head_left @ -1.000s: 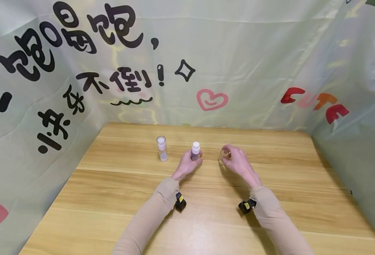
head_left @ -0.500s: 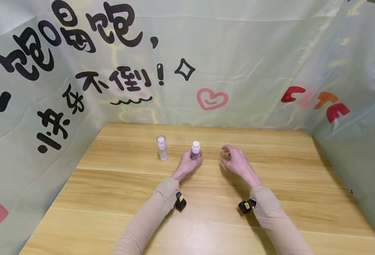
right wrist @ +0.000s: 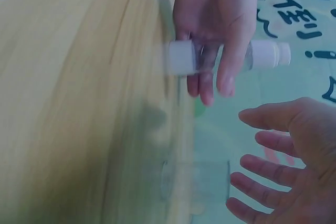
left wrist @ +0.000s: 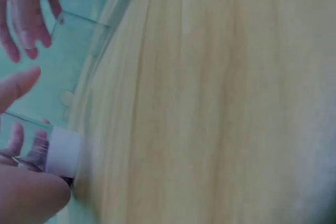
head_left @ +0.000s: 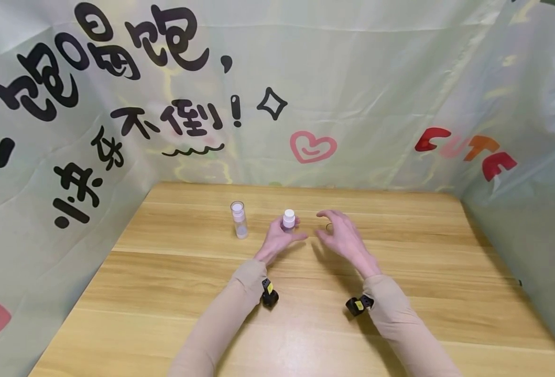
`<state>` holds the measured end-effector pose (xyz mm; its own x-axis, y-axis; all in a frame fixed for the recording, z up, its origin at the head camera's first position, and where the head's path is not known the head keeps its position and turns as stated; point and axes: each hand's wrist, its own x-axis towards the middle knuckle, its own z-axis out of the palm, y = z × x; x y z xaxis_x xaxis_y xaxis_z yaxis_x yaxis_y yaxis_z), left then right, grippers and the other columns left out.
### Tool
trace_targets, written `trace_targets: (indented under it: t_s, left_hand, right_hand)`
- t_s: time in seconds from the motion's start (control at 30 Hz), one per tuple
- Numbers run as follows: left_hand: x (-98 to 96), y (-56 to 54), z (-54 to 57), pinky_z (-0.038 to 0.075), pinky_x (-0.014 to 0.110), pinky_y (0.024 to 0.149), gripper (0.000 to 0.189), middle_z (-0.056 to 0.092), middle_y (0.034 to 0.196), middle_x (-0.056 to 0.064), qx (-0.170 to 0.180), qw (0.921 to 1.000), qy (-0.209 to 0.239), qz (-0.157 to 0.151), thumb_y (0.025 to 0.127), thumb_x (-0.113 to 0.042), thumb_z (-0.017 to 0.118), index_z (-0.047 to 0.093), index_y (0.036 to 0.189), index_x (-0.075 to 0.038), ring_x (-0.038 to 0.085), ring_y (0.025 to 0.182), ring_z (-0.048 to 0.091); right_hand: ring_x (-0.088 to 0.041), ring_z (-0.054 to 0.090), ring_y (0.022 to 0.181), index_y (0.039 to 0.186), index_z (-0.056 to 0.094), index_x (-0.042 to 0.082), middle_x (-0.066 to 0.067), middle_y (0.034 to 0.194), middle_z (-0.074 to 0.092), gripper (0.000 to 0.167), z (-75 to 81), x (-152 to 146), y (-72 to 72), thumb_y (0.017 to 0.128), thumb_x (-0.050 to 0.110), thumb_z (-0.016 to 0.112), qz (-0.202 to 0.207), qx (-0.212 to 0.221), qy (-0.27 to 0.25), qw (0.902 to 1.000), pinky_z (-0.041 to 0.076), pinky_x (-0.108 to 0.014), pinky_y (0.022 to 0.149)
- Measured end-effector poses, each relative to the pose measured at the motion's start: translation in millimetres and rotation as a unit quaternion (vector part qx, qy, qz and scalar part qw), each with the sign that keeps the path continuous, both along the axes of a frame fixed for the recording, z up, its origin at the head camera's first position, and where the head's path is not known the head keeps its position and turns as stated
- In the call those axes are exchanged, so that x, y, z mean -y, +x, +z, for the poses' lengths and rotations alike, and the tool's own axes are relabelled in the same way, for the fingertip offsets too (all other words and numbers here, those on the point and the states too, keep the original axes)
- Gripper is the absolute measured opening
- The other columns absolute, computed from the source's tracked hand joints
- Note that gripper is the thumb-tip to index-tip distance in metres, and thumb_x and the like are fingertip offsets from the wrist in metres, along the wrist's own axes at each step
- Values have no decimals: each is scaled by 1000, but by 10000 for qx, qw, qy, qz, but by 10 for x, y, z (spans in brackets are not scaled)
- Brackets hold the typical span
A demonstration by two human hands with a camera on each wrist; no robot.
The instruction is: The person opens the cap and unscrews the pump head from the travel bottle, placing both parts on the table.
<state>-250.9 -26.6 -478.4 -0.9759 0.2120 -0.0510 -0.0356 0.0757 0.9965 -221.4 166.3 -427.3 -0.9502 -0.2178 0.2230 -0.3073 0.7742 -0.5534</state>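
Note:
In the head view my left hand [head_left: 277, 234] is around a small spray or pump bottle [head_left: 289, 219], which stands upright. It has a clear body, a white top and a white base [right wrist: 181, 57]. In the right wrist view fingers curl behind the bottle; the thumb points outward in the head view. To the right, my right hand [head_left: 345, 238] holds nothing, its fingers spread and the thumb apart. Beside its fingers a clear cap [right wrist: 199, 184] stands on the table, partly hidden by the hand in the head view.
A second similar bottle [head_left: 239, 222], with a clear cap over its top, stands upright left of my left hand. The wooden table [head_left: 296, 335] is bordered by a printed cloth backdrop [head_left: 376, 94] at the back and sides.
My right hand has let go of the clear cap, opened its fingers and shifted slightly left. My left thumb has moved outward from the bottle, which stays in place.

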Motion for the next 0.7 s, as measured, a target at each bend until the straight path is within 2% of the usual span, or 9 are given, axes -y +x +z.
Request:
trace_targets:
  t_s: [0.23, 0.4, 0.53, 0.63, 0.7]
  left_hand:
    - [-32, -70, -53, 51, 37, 100, 44, 69, 108, 13, -61, 9999, 69, 130, 77, -6, 83, 63, 115, 3, 14, 95, 63]
    - [-51, -84, -73, 50, 33, 93, 26, 66, 92, 6, -235, 9991, -174, 294, 77, 7, 72, 64, 101, 3, 13, 89, 59]
    - [-72, -82, -81, 47, 27, 84, 25, 59, 85, 1, -355, 9974, -482, 414, 71, 13, 62, 63, 93, 0, 15, 85, 56]
    - [-88, -84, -90, 46, 23, 76, 22, 59, 80, 0, -555, 9958, -530, 507, 71, 11, 63, 64, 90, 0, 13, 78, 54]
    - [-96, -86, -103, 46, 22, 73, 21, 62, 78, 5, -814, 9938, -533, 544, 71, 10, 64, 65, 91, 4, 10, 74, 53]
  right_hand:
    - [-42, 54, 130, 133, 60, 6, -20, 140, 58, 49, 53, 147, -14, 88, 20, 75, 133, -46, 27, 9999, 42, -60, 109]
    - [-41, 54, 131, 131, 61, 7, -19, 139, 59, 46, 88, 242, -53, 89, 21, 73, 227, -119, 18, 9997, 42, -59, 110]
    - [-40, 58, 124, 130, 62, 7, -18, 136, 62, 42, 116, 342, -101, 93, 25, 69, 363, -251, -356, 9984, 47, -56, 105]
    - [-38, 61, 118, 129, 62, 5, -17, 131, 64, 41, 148, 449, -127, 97, 29, 64, 483, -380, -824, 9947, 50, -53, 99]
    - [-38, 61, 114, 129, 62, 3, -19, 127, 65, 41, 167, 529, -138, 98, 30, 62, 596, -436, -1147, 9907, 50, -53, 97]
